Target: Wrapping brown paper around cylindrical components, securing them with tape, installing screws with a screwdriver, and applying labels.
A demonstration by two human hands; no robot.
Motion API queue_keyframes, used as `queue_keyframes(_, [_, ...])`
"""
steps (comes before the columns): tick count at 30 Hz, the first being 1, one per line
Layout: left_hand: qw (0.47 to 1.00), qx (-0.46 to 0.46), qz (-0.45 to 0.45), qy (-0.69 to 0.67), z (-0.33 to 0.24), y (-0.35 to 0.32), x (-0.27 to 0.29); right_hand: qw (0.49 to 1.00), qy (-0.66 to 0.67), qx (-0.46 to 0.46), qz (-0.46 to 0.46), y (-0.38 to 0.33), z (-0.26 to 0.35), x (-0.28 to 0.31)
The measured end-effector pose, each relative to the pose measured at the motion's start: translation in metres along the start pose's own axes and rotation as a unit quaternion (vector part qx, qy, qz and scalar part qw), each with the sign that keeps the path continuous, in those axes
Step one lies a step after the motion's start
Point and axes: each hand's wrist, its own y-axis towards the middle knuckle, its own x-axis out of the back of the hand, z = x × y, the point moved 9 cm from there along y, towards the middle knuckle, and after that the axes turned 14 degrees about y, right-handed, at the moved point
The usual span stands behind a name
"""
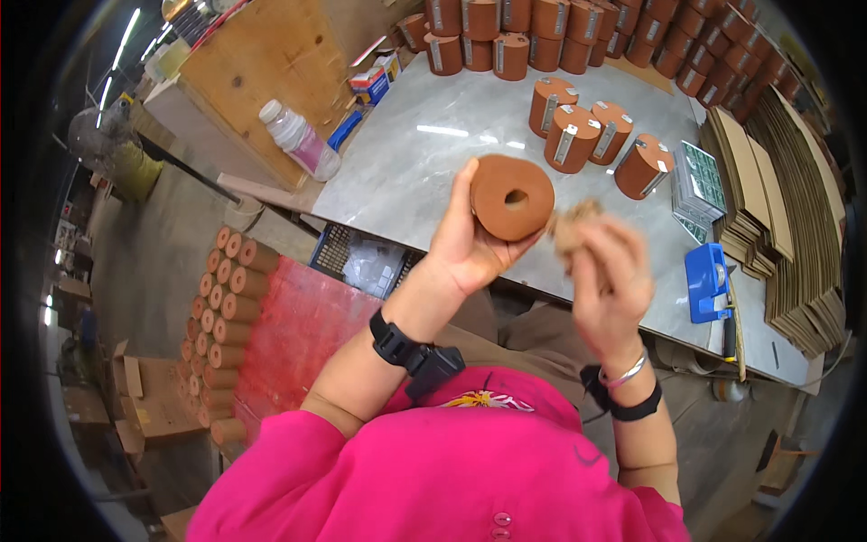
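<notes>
My left hand [463, 251] grips a reddish-brown cylinder [495, 206] above the near edge of the table, with its flat end and off-round centre hole facing up. My right hand [612, 287], partly blurred by motion, pinches a crumpled tan wad [573, 226], which looks like cloth or paper. The wad is close to the cylinder's right side; whether they touch I cannot tell. Beyond my hands, several similar cylinders [573, 137] stand on the table, with metal strips down their sides and small white pieces on their tops.
Rows of brown cylinders [510, 56] line the table's [406, 154] far side. At right are green-and-white packs [699, 179], a blue tape dispenser [704, 285] and flat cardboard [804, 271]. A bottle [302, 143] stands left. More cylinders [237, 309] are stacked beside a red surface [302, 330].
</notes>
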Motion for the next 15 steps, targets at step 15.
queue_keyframes(15, [0.989, -0.035, 0.142, 0.026, -0.015, 0.004, 0.010, 0.995, -0.082, -0.051, 0.020, -0.048, -0.035, 0.029])
